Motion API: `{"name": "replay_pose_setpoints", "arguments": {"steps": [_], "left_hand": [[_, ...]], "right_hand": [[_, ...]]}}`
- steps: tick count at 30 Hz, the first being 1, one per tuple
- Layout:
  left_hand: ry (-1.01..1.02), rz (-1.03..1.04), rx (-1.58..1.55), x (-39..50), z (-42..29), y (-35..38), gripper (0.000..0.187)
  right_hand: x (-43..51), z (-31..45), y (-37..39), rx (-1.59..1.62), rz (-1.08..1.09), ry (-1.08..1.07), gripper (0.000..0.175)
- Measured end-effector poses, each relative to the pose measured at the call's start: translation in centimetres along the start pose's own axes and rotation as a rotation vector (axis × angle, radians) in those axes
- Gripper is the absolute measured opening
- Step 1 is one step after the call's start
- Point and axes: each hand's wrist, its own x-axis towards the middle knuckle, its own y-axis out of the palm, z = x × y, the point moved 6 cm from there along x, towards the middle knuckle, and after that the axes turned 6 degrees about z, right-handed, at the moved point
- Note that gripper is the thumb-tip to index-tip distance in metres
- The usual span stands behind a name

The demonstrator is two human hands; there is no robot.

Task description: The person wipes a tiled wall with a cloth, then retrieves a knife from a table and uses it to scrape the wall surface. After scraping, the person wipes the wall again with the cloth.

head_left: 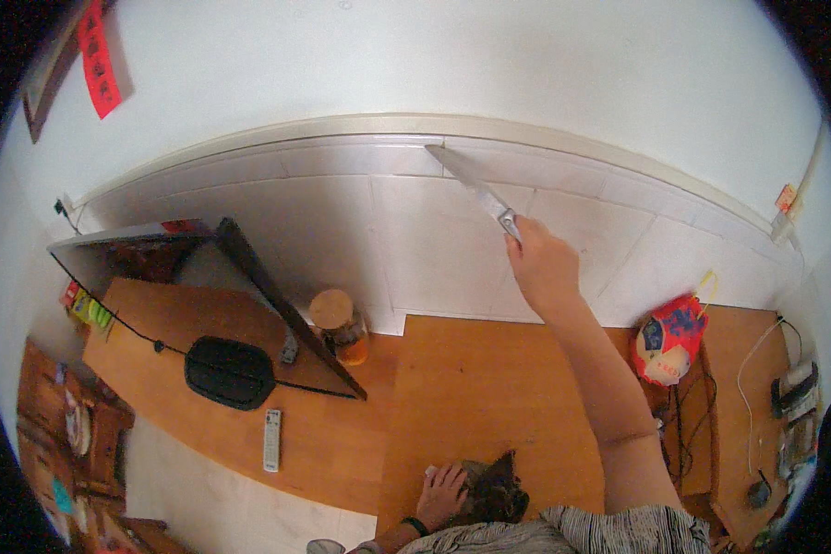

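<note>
My right hand grips the handle of a metal-bladed hand tool, which looks like a saw or a long knife. Its tip points up and left, at the pale wall tiles just under a cream trim strip; whether it touches them I cannot tell. Low in the view my left hand rests with fingers spread on the wooden surface. Beside its fingertips lies a dark, crumpled brown item; I cannot tell whether they touch it.
At left, a flat-screen monitor or television stands on a black base, near a remote control. Behind it is a jar with a cork-like lid. A red printed bag and loose cables are at right.
</note>
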Motion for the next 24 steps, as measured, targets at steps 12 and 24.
{"name": "replay_pose_setpoints", "arguments": {"steps": [12, 24], "left_hand": [[0.0, -0.01, -0.004, -0.1, -0.3, -0.8, 0.048], [-0.008, -0.008, -0.032, -0.1, -0.3, -0.9, 0.047]], "right_hand": [[1.2, -1.5, -5.0, -0.241, -0.048, -0.103, 0.025], [1.1, -1.7, -4.8, -0.233, -0.089, -0.135, 0.029]]}}
